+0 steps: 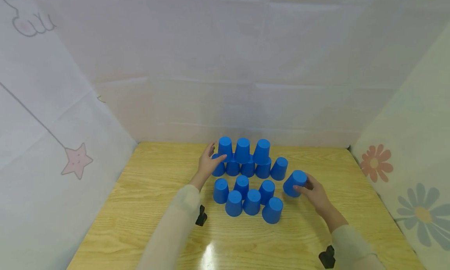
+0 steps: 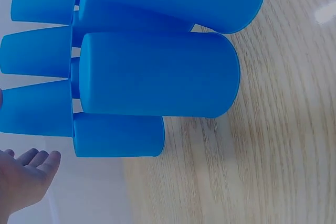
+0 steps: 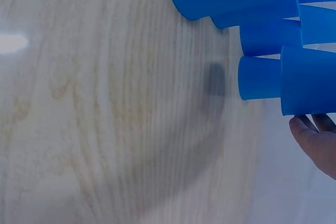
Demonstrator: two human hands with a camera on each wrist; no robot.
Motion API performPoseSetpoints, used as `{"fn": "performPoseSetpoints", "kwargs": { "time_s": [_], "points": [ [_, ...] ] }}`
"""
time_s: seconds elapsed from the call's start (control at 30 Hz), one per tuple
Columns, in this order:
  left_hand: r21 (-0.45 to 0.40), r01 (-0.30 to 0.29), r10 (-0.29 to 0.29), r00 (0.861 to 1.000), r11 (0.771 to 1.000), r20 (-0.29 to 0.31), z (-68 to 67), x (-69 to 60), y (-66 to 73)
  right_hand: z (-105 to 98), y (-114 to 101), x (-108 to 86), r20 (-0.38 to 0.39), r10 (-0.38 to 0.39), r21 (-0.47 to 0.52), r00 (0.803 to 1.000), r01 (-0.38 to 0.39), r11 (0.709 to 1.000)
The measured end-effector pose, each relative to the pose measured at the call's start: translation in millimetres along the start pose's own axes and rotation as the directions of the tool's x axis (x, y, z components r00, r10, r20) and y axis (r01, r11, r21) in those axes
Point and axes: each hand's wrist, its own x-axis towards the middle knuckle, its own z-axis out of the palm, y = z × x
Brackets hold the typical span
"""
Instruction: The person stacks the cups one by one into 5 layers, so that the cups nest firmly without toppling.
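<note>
Three upside-down blue cups stand in an upper row on a back row of cups; the leftmost upper cup (image 1: 225, 147) has my left hand (image 1: 207, 163) beside it. In the left wrist view, the left hand's fingers (image 2: 44, 163) are spread and apart from that cup, while its thumb is mostly cut off at the edge. On the right, my right hand (image 1: 316, 194) holds one blue cup (image 1: 294, 183) upside down between thumb and fingers. The right wrist view shows this held cup (image 3: 310, 80) raised off the table, with fingers along its side.
The back row's right-end cup (image 1: 279, 168) has no cup on it. Several more upside-down cups, such as this front one (image 1: 272, 210), stand nearer me. All stand on a wood-grain table (image 1: 158, 219), with a pale cloth wall (image 1: 239, 86) behind it.
</note>
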Motion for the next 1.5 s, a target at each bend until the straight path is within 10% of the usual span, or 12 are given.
{"fn": "performPoseSetpoints", "kwargs": {
  "time_s": [0.4, 0.87, 1.23, 1.5],
  "points": [
    [-0.114, -0.03, 0.031, 1.0, 0.993, 0.006, -14.4, -26.4, -2.8, -5.2, -16.3, 13.8, 0.004, -0.03, 0.022, 1.0, 0.029, 0.999],
    [-0.075, -0.055, 0.06, 0.996, 0.996, 0.073, -20.8, -86.4, 15.2, -4.9, -31.8, 33.1, -0.015, -0.066, 0.008, 0.998, 0.067, 0.998],
    [-0.082, -0.018, 0.023, 0.997, 0.996, 0.069, -8.8, -88.5, -33.2, 1.8, -15.0, 66.0, -0.065, -0.09, 0.026, 0.994, 0.092, 0.995],
    [-0.106, -0.025, 0.034, 0.996, 0.994, 0.079, -1.6, -96.3, -21.8, 6.8, -29.3, 71.8, -0.089, -0.064, 0.006, 0.994, 0.065, 0.998]
  ]
}}
